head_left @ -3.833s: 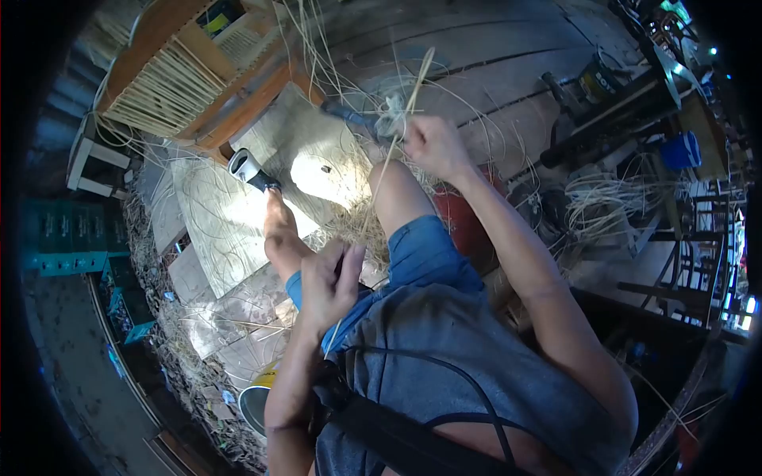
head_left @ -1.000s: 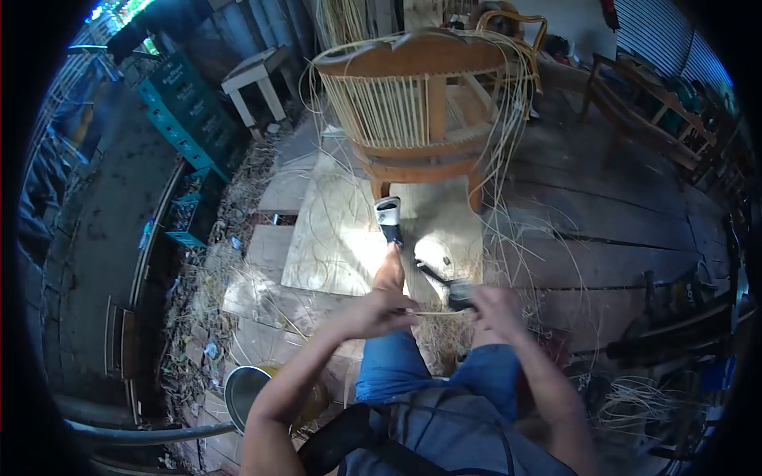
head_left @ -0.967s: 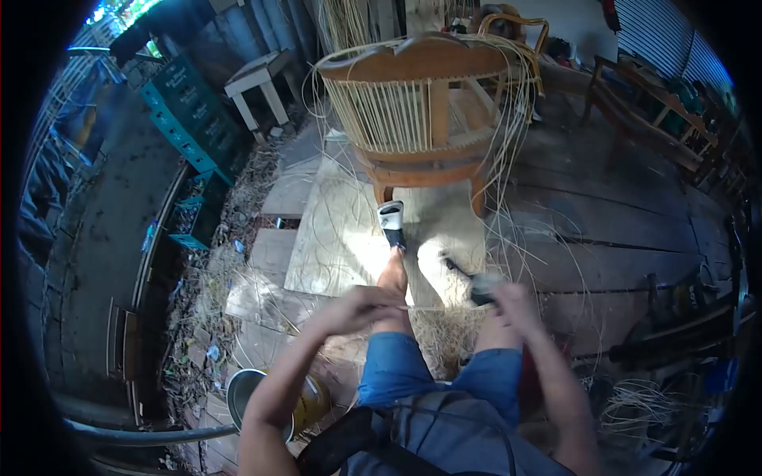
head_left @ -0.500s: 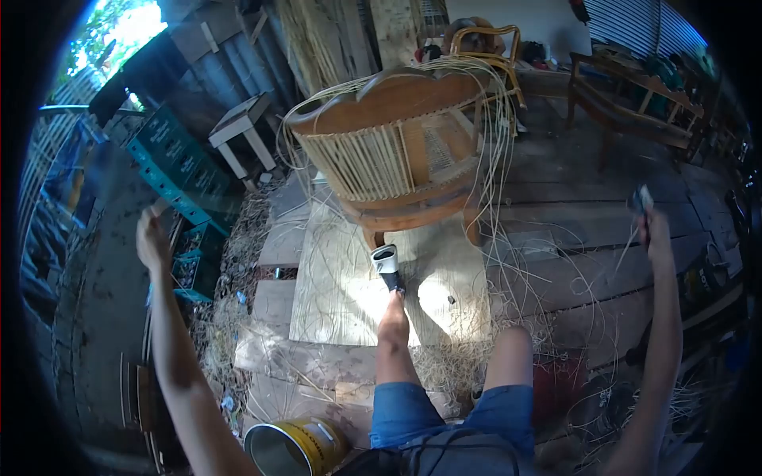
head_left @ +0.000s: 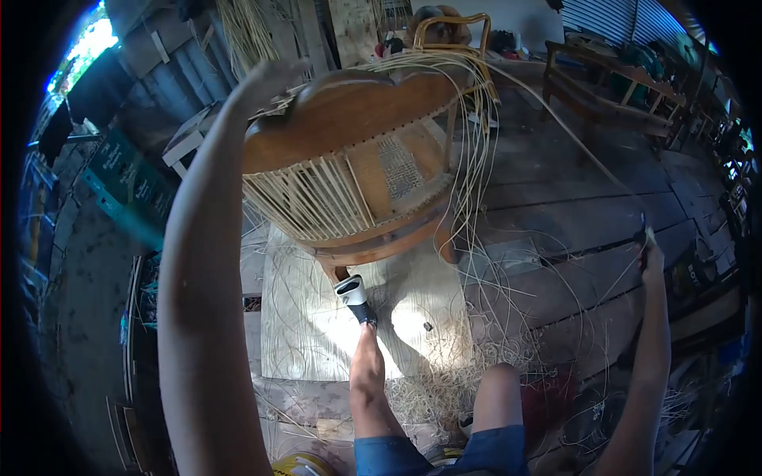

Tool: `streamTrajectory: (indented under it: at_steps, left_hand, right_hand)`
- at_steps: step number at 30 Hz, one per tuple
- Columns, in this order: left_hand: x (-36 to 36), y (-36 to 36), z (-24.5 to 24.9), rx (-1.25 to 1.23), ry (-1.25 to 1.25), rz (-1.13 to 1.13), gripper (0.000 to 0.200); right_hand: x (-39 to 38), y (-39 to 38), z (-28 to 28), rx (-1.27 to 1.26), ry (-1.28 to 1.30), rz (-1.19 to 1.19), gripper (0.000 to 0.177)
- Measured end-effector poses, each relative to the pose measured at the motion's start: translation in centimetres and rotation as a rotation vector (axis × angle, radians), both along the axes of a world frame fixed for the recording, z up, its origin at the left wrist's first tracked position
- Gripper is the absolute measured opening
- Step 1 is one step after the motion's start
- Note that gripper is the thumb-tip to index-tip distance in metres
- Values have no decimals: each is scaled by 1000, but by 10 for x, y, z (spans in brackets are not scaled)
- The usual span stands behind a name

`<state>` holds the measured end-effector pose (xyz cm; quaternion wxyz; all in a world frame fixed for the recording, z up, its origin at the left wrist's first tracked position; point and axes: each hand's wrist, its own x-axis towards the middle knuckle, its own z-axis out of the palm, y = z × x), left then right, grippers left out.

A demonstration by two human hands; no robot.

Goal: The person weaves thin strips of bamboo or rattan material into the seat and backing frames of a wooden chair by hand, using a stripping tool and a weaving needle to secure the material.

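Observation:
A wooden chair back [head_left: 349, 111] with a scalloped top rail stands in front of me, strung with upright pale cane strands [head_left: 317, 194] and a small woven patch [head_left: 401, 166]. My left hand [head_left: 270, 83] reaches over the left end of the top rail; its fingers are blurred. Off to the right, my right hand [head_left: 652, 262] is closed around a small dark tool [head_left: 641, 230] whose kind I cannot make out. A long cane strand [head_left: 567, 131] stretches from the top rail toward that hand. Loose cane [head_left: 476, 159] hangs down the chair's right side.
My foot in a white slide sandal [head_left: 351, 292] rests by the chair's leg on a plywood sheet [head_left: 290, 333]. Cane shavings [head_left: 436, 389] litter the floor. Green crates [head_left: 127, 178] stand left, a yellow bucket [head_left: 305, 464] below, a wooden bench frame [head_left: 611, 87] at the back right.
My left hand has swung up and right from beside the crates to the top rail. The right hand is slightly lower. A strand now stretches toward it, and my view has shifted.

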<state>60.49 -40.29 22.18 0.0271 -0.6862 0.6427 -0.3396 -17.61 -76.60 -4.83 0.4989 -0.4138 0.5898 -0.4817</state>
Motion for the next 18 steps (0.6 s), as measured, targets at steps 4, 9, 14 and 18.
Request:
streamTrajectory:
  at_steps: [4, 9, 14, 18]
  left_hand:
    - [-92, 11, -2, -97, 920, 512, 48]
    - [-178, 66, 8, -705, 779, -153, 39]
    - [-384, 137, -177, -266, 1907, -331, 35]
    - [-544, 171, -333, 28, 2450, -150, 42]
  right_hand:
    - [-40, 6, -92, 45, 18, 91, 24]
    - [-45, 84, -93, -44, -15, -142, 24]
    - [-14, 254, -56, 219, -184, 124, 24]
    - [31, 404, -63, 615, -317, 498, 34]
